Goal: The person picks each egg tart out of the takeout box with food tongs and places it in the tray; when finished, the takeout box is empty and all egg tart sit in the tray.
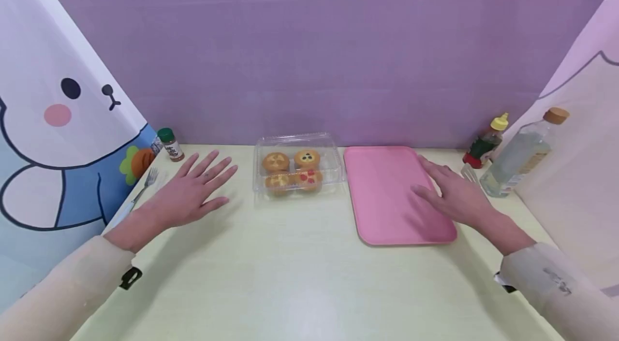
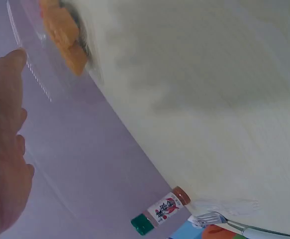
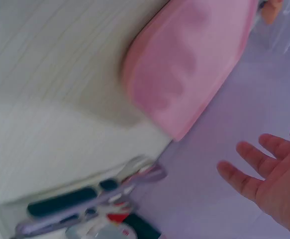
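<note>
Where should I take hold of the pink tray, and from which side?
Probably the right rim of the pink tray, coming from the right: the tray lies flat, its rim stands up, and the right grip hovers over that side.

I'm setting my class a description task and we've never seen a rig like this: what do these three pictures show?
There is no machine, only a person's bare left hand and right hand. The wide picture comes from a camera worn on the head; the two smaller ones from cameras on the wrists. On the table sits a clear box of four decorated cakes, with a pink tray to its right. Near the left hand are a green-capped jar and a fork; past the right hand, a yellow-topped bottle and a large clear bottle. Neither hand holds anything.
</note>
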The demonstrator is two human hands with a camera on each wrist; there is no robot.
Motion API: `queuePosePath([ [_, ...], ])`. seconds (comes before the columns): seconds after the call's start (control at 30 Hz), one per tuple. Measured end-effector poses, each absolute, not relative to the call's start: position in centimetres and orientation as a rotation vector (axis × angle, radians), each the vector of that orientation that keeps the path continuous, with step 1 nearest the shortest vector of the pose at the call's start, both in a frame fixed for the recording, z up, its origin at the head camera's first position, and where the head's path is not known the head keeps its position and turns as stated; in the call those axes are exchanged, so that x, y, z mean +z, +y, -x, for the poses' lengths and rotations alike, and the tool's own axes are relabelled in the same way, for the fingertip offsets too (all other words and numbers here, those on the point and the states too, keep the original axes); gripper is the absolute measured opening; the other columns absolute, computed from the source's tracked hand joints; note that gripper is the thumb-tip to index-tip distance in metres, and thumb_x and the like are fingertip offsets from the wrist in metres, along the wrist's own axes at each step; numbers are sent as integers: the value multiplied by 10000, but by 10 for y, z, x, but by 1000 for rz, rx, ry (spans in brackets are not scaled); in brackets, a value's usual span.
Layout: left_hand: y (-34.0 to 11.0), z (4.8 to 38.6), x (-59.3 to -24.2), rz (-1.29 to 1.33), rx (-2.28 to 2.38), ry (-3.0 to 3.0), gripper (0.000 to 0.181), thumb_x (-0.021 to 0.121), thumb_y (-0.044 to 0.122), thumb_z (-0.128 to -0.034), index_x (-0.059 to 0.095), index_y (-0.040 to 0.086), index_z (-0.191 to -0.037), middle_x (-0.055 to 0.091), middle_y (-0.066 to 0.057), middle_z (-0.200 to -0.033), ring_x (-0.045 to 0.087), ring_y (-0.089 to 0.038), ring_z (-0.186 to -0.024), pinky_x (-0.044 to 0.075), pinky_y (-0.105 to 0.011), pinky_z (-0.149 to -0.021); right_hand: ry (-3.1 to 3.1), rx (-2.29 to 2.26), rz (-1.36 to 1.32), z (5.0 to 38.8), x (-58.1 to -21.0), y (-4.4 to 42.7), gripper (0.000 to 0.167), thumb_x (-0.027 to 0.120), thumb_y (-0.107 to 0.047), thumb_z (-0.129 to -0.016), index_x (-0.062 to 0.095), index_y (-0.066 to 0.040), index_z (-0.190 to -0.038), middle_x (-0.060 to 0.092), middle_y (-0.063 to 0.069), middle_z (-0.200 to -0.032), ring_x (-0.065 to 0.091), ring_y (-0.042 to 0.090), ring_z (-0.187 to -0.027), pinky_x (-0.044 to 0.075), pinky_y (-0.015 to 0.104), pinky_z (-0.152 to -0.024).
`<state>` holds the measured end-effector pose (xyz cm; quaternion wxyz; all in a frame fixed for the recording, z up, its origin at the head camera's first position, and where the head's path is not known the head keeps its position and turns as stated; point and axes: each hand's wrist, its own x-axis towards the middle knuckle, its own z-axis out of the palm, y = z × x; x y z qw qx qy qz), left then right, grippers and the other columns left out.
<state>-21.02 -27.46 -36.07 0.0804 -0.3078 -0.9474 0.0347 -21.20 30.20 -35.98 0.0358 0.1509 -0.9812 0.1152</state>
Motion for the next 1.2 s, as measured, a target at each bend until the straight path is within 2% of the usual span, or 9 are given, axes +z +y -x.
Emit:
queuePosePath([
  [0.1,-277,215,-357,865,47,-2873,756,556,488,-996,209,212,-1608,291,-130,-1639,217,-402,-1520,188,-638,-1194,-2999,409,-484,210,-357,286,810,484,-616,-985,154,-230,-1616,443,254,-1515,495,502,-1309,455,686,-917],
  [0.2,-279,219,-354,747,-110,-2974,759,483,563,-1008,157,247,-1617,373,-134,-1600,339,-404,-1470,306,-628,-1147,-2910,448,-571,209,-357,265,760,541,-538,-992,259,-169,-1594,498,208,-1486,562,443,-1261,483,639,-912],
  [0.33,-282,225,-351,561,-494,-3103,755,423,619,-1005,165,256,-1615,512,-149,-1491,501,-386,-1347,447,-586,-1053,-2769,490,-690,209,-362,231,684,629,-439,-968,403,-125,-1532,554,191,-1433,545,409,-1281,466,599,-989],
  [0.43,-282,230,-350,497,-812,-3162,704,427,568,-1027,245,193,-1595,578,-177,-1396,575,-367,-1246,509,-551,-985,-2668,532,-761,207,-367,206,648,676,-395,-941,474,-115,-1489,599,188,-1375,549,391,-1272,432,581,-1046],
  [0.63,-287,242,-355,500,-1377,-3247,594,418,428,-1074,360,35,-1515,588,-238,-1366,616,-338,-1204,527,-482,-990,-2489,645,-854,205,-377,160,574,737,-335,-896,589,-80,-1388,672,151,-1247,611,333,-1149,480,519,-972],
  [0.87,-289,251,-373,372,-1820,-3237,585,428,434,-1069,409,17,-1480,611,-204,-1288,641,-274,-1101,561,-361,-919,-2339,652,-933,206,-386,116,448,764,-301,-857,699,-88,-1246,693,85,-1050,615,273,-973,487,440,-797],
  [1.03,-283,256,-384,361,-1963,-3146,570,413,409,-1078,404,5,-1480,628,-163,-1257,646,-227,-1079,552,-345,-916,-2289,676,-941,209,-390,84,389,769,-314,-850,732,-117,-1184,694,79,-1046,618,262,-953,493,420,-786],
  [1.2,-272,259,-390,381,-2024,-3114,541,433,358,-1079,403,-10,-1474,646,-106,-1228,651,-204,-1073,548,-365,-926,-2296,702,-931,211,-396,58,351,749,-322,-871,741,-119,-1156,690,56,-1079,601,247,-1005,477,406,-815],
])
